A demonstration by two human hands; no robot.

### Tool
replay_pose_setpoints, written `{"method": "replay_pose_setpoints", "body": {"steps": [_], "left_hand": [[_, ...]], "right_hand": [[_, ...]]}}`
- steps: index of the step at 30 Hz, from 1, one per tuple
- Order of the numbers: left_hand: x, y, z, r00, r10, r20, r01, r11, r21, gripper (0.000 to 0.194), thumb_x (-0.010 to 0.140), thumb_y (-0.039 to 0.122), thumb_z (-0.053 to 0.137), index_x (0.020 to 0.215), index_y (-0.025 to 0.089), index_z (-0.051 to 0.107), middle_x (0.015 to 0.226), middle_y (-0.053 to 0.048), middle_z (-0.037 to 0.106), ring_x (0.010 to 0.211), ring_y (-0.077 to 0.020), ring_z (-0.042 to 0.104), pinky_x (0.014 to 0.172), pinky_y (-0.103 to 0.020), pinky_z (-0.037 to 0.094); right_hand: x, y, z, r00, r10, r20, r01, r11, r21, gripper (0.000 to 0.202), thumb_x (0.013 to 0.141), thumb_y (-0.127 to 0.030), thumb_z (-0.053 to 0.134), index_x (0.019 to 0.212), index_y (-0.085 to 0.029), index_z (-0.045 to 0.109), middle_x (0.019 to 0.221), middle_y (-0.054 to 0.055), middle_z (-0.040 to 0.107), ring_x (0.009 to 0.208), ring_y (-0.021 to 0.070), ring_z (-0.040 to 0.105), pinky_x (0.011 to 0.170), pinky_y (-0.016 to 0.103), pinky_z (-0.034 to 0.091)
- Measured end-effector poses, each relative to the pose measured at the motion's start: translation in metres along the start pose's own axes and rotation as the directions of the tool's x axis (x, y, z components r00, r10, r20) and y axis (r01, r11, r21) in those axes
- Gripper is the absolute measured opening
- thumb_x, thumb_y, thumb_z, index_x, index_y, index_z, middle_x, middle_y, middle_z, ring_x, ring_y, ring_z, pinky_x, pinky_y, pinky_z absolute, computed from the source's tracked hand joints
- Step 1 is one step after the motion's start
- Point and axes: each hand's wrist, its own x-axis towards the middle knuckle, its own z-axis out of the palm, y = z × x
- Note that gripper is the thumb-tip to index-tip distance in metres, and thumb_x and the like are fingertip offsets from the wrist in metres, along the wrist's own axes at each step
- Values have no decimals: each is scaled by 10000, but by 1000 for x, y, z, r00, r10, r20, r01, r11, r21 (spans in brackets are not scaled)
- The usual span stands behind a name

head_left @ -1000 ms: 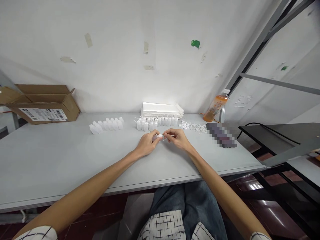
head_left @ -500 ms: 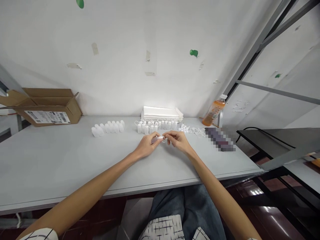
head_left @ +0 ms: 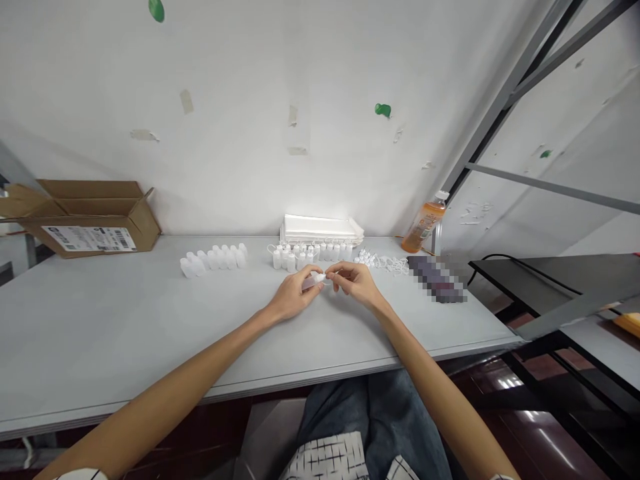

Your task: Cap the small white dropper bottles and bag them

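My left hand (head_left: 293,295) is closed around a small white squeeze bottle (head_left: 311,281), which lies tilted with its nozzle end to the right. At that end my right hand (head_left: 356,281) pinches a small white cap with a thin strap; the fingers partly hide it. Behind both hands stands a group of capped white bottles (head_left: 291,259) with looped straps. To the left is a cluster of similar bottles without straps (head_left: 215,258). A pile of loose white caps and straps (head_left: 390,263) lies to the right.
An open cardboard box (head_left: 95,217) stands at the back left. A stack of white flat packs (head_left: 323,229) rests against the wall. At the right are a bottle of orange drink (head_left: 425,223) and a blurred dark object (head_left: 437,279) on the grey table (head_left: 150,340).
The right fingertips have shifted slightly at the bottle's nozzle end, and more of the bottle shows in my left hand. The camera view has moved a little.
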Motion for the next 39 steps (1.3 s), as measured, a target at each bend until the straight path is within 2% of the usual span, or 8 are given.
{"method": "replay_pose_setpoints", "body": {"steps": [5,8,10,13,16,20,29,39], "left_hand": [[1,-2,-1,999,42,-23,-40,997,69,384,846,404,581,1180,215,576,895,-19,654,625,-138,537,633,-267,414],[4,-2,-10,988,98,-120,-76,981,177,303,842,425,590,1046,208,642,905,-24,662,629,-127,524,641,-262,408],[7,-2,-19,968,138,-209,-86,968,238,235,862,408,565,899,198,666,810,-10,650,598,-115,488,621,-251,385],[11,-4,-33,930,156,-333,-59,957,284,279,896,375,515,741,185,649,705,-5,624,573,-110,461,599,-245,359],[15,-10,-44,896,155,-416,-5,941,339,318,903,366,494,685,182,634,663,-10,613,573,-117,465,584,-246,340],[19,-19,-55,863,142,-484,62,922,381,339,900,367,476,658,181,623,655,-16,612,583,-125,483,566,-248,324],[21,-25,-61,854,119,-506,106,913,394,354,894,368,462,630,186,613,646,-20,616,590,-134,499,564,-253,320],[21,-24,-60,872,132,-471,105,890,443,356,901,359,455,643,184,627,661,-21,632,586,-132,503,556,-251,307]], "right_hand": [[6,4,-9,997,12,-73,-5,995,101,294,762,-455,672,794,-163,666,595,8,581,495,117,514,426,238,351],[14,7,-24,984,-3,-180,21,995,99,270,745,-433,672,769,-165,646,592,12,577,521,133,524,433,246,360],[20,7,-33,971,-30,-235,25,999,-25,238,768,-405,642,766,-166,643,621,20,593,551,141,545,459,251,364],[31,7,-37,957,-130,-258,44,948,-314,164,803,-326,599,766,-174,647,767,41,656,638,152,589,549,268,400],[41,5,-32,960,-202,-191,69,839,-540,119,817,-235,561,764,-185,654,846,35,679,695,153,600,638,281,408],[52,2,-20,974,-202,-99,85,737,-671,144,829,-186,547,768,-197,676,846,29,677,692,147,590,621,271,368],[62,-1,-8,985,-171,-17,102,660,-745,197,871,-183,519,844,-207,713,953,47,691,733,158,600,605,269,339],[61,5,-3,980,-196,-40,102,660,-745,230,922,-243,487,908,-209,714,943,53,692,724,161,587,590,267,328]]}}
